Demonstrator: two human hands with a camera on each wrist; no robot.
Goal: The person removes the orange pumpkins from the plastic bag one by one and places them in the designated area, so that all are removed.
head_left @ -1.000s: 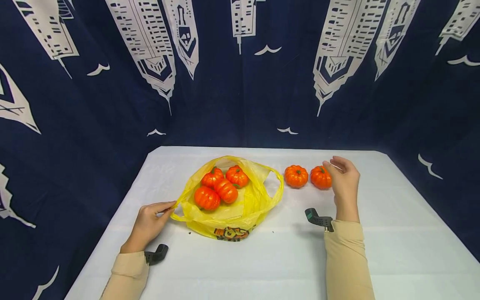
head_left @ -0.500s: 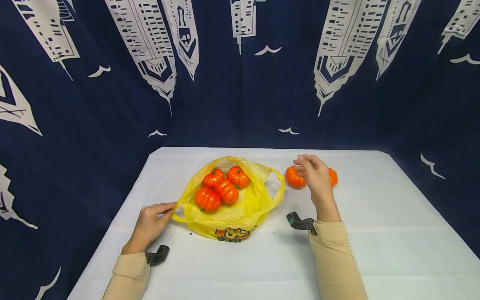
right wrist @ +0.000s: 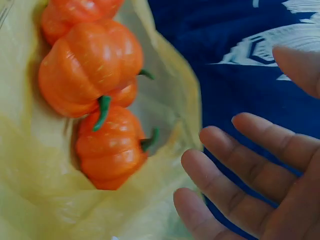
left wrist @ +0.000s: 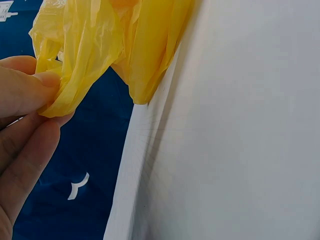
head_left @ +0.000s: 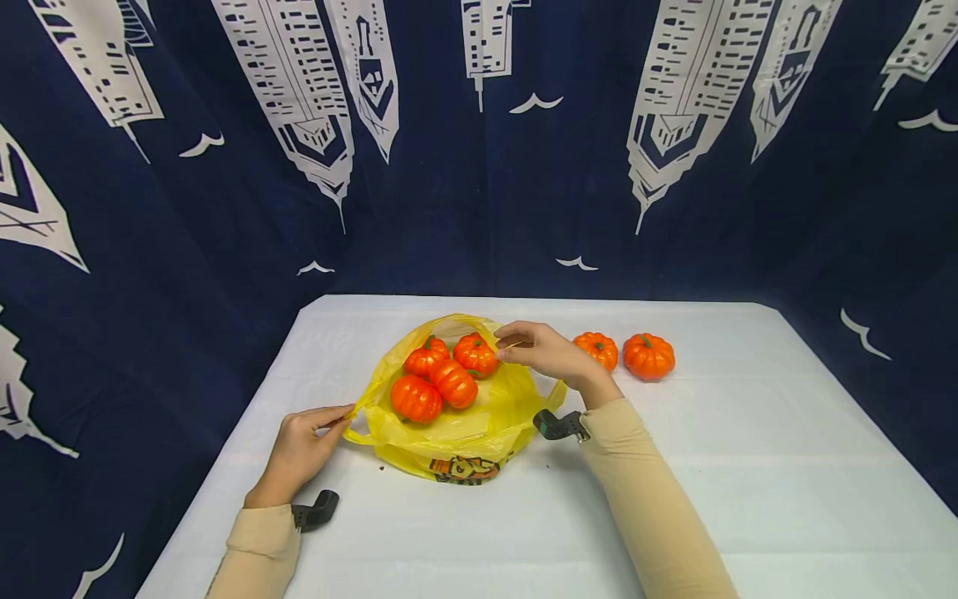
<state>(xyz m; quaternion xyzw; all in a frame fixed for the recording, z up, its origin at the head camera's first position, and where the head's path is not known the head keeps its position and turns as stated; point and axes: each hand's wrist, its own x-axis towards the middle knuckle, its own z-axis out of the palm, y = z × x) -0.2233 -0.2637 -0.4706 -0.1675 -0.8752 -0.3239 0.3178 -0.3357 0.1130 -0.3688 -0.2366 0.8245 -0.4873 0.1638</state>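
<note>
A yellow plastic bag [head_left: 505, 412] lies with its mouth spread. Inside it are several small orange pumpkins [head_left: 416, 399] with green stems, also close up in the right wrist view [right wrist: 92, 67]. My left hand [head_left: 295, 449] pinches the bag's left handle between thumb and fingers; the left wrist view shows the gathered film of the handle [left wrist: 82, 65] there. At the bag's right rim, my right hand [head_left: 550, 353] overlaps the bag with its fingertips close to the rear right pumpkin [head_left: 475, 355]. Its fingers [right wrist: 250, 170] are loosely extended and hold nothing.
Two more orange pumpkins, one partly behind my right hand [head_left: 596, 350] and one farther right [head_left: 649, 357], sit on the white table [head_left: 786, 466]. A dark blue curtain [head_left: 479, 208] with white building prints hangs behind the table.
My right hand has moved left from beside the rightmost pumpkin, past the other loose one, to the bag's right rim. My left hand stays on the handle.
</note>
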